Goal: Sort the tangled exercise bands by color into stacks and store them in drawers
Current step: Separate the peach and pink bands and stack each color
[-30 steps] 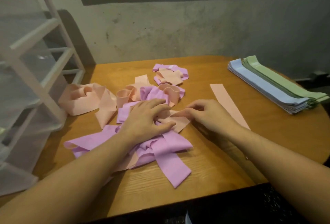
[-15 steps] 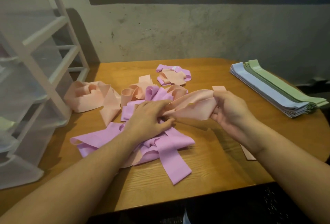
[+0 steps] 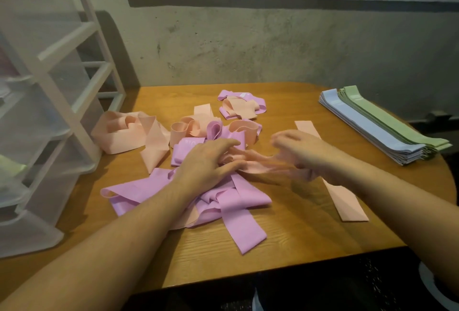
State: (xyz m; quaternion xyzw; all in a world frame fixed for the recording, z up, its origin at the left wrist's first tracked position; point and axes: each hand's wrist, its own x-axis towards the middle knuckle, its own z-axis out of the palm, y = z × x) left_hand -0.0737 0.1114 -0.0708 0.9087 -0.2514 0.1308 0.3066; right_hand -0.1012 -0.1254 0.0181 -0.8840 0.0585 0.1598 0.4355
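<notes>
A tangle of lilac and peach bands point(image 3: 223, 199) lies mid-table. My left hand point(image 3: 208, 161) sits on top of it, fingers curled into the bands. My right hand point(image 3: 305, 152), blurred by motion, grips a peach band point(image 3: 260, 165) that stretches from the tangle toward the right. One flat peach band point(image 3: 347, 201) lies on the table under my right forearm. Further peach loops point(image 3: 129, 132) sit at the left, and a small lilac-and-peach knot point(image 3: 242, 107) lies toward the back.
Flat stacks of blue bands point(image 3: 360, 127) and green bands point(image 3: 387, 122) lie at the table's right edge. A white translucent drawer unit point(image 3: 62, 112) stands at the left on the wooden table point(image 3: 310, 236). A concrete wall runs behind.
My right hand had lifted the peach band out of the tangle; now it is lower and pulling it sideways, blurred. My left hand stays on the tangle.
</notes>
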